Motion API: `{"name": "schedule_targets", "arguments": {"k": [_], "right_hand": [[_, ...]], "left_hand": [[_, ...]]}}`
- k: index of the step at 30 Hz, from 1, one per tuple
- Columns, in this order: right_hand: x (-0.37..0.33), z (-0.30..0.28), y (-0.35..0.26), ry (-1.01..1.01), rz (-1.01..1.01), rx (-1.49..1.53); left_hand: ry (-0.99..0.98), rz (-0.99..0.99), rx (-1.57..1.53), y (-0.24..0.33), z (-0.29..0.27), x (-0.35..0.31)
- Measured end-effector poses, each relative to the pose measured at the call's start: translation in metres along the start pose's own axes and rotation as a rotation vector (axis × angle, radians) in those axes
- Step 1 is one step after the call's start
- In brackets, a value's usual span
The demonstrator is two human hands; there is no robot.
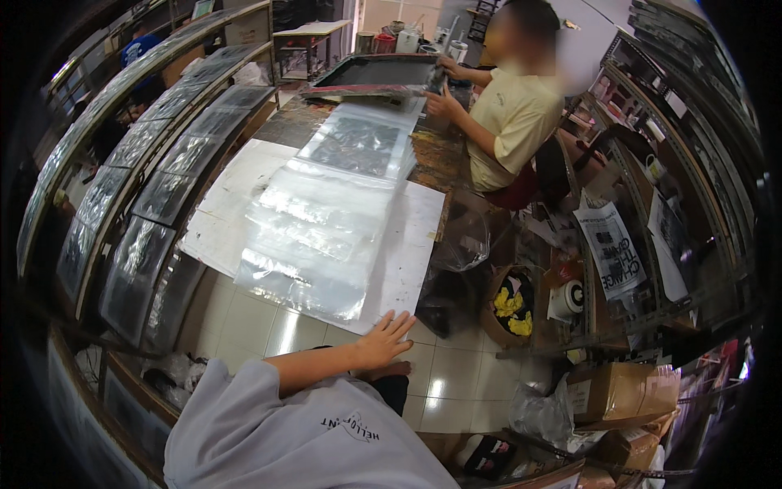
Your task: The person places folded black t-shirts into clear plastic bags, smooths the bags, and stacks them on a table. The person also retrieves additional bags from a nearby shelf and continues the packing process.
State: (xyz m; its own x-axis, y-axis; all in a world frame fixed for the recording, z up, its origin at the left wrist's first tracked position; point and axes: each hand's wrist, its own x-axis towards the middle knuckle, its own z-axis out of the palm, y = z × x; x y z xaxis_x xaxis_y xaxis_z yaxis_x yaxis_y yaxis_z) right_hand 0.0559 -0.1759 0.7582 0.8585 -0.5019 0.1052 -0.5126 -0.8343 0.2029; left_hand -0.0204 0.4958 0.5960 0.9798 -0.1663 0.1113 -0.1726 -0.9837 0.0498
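My left hand (386,340) reaches across from the left, palm down with its fingers spread, and holds nothing. Its fingertips are at the near edge of a white board (414,244) on the table; whether they touch it I cannot tell. On the board lies a stack of shiny clear plastic sheets (314,232), overlapping toward the near edge. The far sheet (356,145) bears a grey, blotchy pattern. My right hand is not in view.
Across the table (281,122), a co-worker (517,114) in pale yellow holds a dark item over a framed screen (375,73). Racks of glossy sheets (175,163) line the left. Shelves, a carton (627,393) and an open box (513,303) with yellow scraps stand on the right.
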Motion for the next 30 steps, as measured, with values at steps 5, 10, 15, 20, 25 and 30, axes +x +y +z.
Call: {"name": "schedule_targets", "arguments": {"k": [5, 10, 15, 20, 25, 30], "right_hand": [[-0.005, -0.002, 0.006, 0.002, 0.014, -0.025], [-0.008, -0.001, 0.004, 0.015, 0.028, -0.049], [-0.007, 0.002, 0.003, 0.028, 0.039, -0.082], [-0.014, -0.016, -0.013, 0.041, 0.063, -0.144], [-0.017, -0.021, -0.019, 0.058, 0.029, -0.168], [-0.010, 0.004, 0.001, 0.176, -0.054, -0.168]], "left_hand": [[-0.014, 0.008, 0.024, 0.001, -0.010, 0.001], [-0.033, -0.010, 0.003, 0.000, -0.003, 0.001], [0.005, -0.029, -0.025, 0.003, -0.002, 0.002], [-0.002, -0.083, -0.219, 0.004, -0.012, 0.006], [0.006, -0.137, -0.373, 0.003, -0.022, 0.012], [-0.014, -0.254, -0.617, -0.010, -0.029, 0.027]]}}
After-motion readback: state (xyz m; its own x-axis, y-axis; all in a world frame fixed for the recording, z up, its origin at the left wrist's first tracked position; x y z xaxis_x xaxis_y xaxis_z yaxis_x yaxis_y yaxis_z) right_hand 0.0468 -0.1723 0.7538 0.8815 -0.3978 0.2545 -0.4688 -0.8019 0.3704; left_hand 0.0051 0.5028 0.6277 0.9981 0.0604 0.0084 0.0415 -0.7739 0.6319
